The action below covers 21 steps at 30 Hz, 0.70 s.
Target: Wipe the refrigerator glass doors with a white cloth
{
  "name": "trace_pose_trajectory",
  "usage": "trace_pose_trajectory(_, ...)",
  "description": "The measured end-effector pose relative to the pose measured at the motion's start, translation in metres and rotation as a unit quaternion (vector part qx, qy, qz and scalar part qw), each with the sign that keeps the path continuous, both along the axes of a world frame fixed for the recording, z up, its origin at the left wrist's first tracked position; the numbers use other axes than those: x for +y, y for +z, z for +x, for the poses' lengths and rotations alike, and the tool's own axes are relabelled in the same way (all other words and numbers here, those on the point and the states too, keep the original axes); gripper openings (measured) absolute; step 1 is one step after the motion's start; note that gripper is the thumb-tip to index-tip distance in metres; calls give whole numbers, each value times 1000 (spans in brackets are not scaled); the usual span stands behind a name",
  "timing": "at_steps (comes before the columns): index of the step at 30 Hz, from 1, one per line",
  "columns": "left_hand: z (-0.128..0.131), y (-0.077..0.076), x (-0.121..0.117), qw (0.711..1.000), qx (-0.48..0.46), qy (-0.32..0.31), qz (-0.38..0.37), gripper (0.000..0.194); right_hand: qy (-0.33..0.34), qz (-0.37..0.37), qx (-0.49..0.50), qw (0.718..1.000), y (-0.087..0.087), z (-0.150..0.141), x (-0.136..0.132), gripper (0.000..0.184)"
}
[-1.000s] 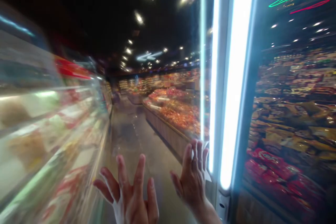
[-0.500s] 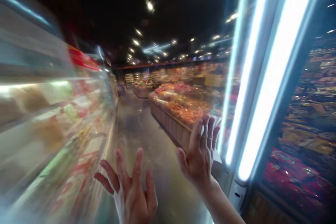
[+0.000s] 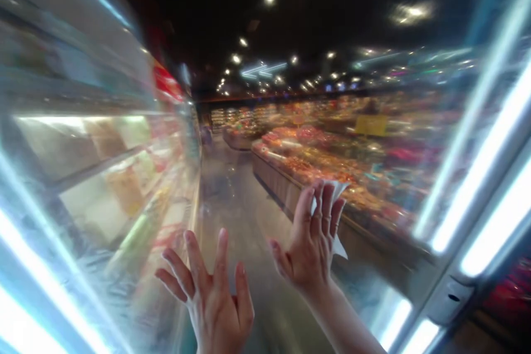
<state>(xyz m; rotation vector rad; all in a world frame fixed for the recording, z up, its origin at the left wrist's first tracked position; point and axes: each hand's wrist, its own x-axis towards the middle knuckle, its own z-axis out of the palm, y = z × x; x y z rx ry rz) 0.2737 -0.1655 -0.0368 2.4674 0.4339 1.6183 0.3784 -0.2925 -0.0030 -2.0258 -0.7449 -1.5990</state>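
Note:
My left hand (image 3: 211, 298) lies flat against a glass door (image 3: 232, 188) at the bottom centre, fingers spread, with nothing clearly in it. To its right and slightly higher, my right hand (image 3: 309, 238) presses a white tissue (image 3: 340, 189) against the same glass, fingers held together; the tissue's corners stick out past the fingertips and below the palm. The glass mirrors a shop aisle with bins of packaged goods.
The door's frame with bright vertical light strips (image 3: 477, 204) runs down the right side, with a grey fitting (image 3: 450, 298) low on it. Lit cooler shelves (image 3: 103, 177) with blurred packages fill the left. A dark ceiling with spot lamps is above.
The lit door frame has slid to the right and tilted in view. My right hand with the tissue has moved up and away from the frame across the glass. My left hand has barely moved.

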Motion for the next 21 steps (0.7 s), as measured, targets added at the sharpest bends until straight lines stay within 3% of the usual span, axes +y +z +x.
trace_pose_trajectory(3,-16,1,29,1000,0,9,10,97,9,-13,14,1000,-27,-19,36,83)
trace_pose_trajectory(5,-24,2,47,1000,-7,17,20,96,7,-21,17,1000,-32,-30,58,82)
trace_pose_trajectory(10,-41,1,84,999,-18,25,22,93,6,-29,17,999,1,-48,97,77)
trace_pose_trajectory(16,-54,-1,112,1000,-19,19,15,92,25,-61,-29,997,-25,-65,125,79)
trace_pose_trajectory(21,-55,-1,116,1000,-18,14,18,92,30,-45,-14,998,3,-64,131,81)
